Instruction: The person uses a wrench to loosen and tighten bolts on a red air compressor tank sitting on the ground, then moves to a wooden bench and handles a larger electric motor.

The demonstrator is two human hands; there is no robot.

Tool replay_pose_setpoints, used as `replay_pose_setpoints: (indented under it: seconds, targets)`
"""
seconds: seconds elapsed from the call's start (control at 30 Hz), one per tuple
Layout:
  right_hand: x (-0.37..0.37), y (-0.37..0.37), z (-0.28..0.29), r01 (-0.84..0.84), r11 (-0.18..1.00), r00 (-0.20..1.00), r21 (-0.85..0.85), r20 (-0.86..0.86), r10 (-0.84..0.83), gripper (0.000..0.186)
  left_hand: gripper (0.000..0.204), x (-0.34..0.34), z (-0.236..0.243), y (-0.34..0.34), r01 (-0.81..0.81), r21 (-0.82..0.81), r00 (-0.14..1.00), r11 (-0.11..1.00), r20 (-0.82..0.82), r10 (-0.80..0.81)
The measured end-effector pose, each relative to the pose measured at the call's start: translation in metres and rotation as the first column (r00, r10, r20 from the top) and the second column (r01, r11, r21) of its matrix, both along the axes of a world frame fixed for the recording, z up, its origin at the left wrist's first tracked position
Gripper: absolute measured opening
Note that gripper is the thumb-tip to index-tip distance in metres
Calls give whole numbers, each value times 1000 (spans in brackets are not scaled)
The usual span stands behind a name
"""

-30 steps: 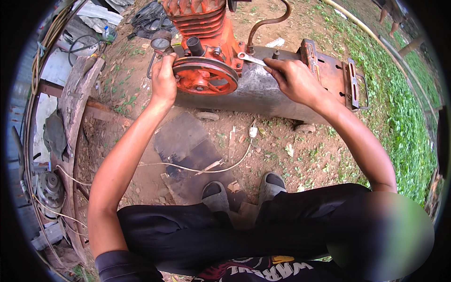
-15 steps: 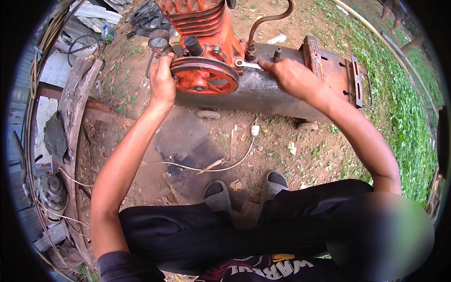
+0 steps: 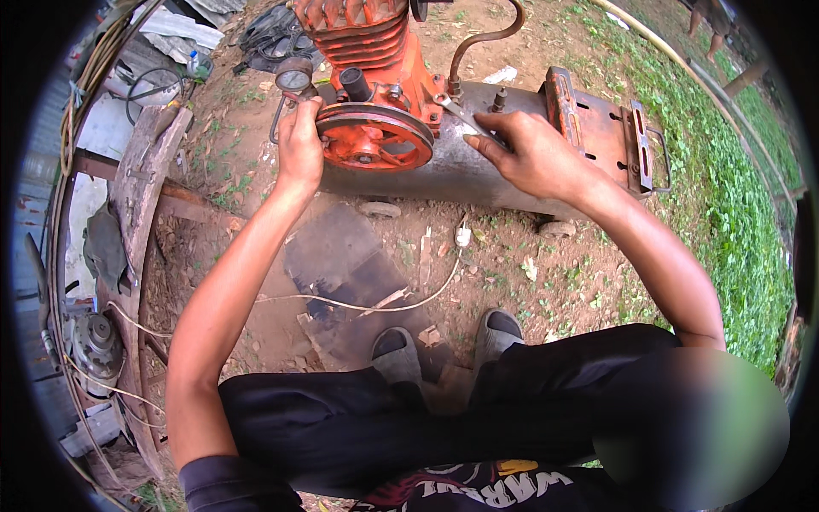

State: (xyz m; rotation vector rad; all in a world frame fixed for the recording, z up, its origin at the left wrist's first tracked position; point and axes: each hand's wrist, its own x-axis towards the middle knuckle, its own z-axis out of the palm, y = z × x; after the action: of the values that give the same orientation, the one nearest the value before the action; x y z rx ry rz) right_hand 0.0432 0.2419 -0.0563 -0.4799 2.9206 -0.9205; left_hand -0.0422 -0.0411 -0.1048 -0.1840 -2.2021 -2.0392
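My right hand (image 3: 542, 149) pinches a silver wrench (image 3: 465, 115) between thumb and fingers. The ring end of the wrench lies at the base of the red compressor, beside the fitting of a bent brown pipe (image 3: 458, 61); whether it sits on a bolt I cannot tell. My left hand (image 3: 300, 154) is closed at the left edge of the red pulley (image 3: 365, 160), just below a round pressure gauge (image 3: 293, 80). Its fingertips are partly hidden, so what they grip is unclear. The red finned compressor head (image 3: 358, 41) stands over a grey tank (image 3: 409, 186).
A rusty slotted mounting bracket (image 3: 559, 102) and a valve stem (image 3: 500, 99) rise from the tank, which has small wheels (image 3: 380, 209). A white cable with a plug (image 3: 462, 236) crosses the dirt. A wooden plank (image 3: 141, 213) stands left. Another person's legs (image 3: 715, 38) show far right.
The wrench has swung from nearly level to a slant, its handle end lower. My right hand has shifted down and right, its fingers opening wider along it. My left hand has barely moved.
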Motion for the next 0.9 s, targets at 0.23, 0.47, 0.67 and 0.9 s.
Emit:
replay_pose_setpoints:
  seconds: [0.23, 0.47, 0.67, 0.9]
  targets:
    - [-32, 34, -31, -144, 980, 980, 141, -120, 161, 29, 42, 2, 4, 5, -4, 9, 1000, 1000, -18, 5]
    - [-46, 46, -54, -170, 984, 964, -46, -214, 157, 28, 44, -3, 0, 3, -5, 35, 1000, 999, -12, 5]
    - [-45, 40, -40, -114, 944, 973, 309, -158, 169, 28, 34, -2, -7, -6, -1, -8, 999, 1000, -33, 1]
    - [-49, 36, -28, -126, 935, 984, 332, -79, 160, 31, 38, -2, -2, -1, 4, -3, 1000, 1000, -30, -4]
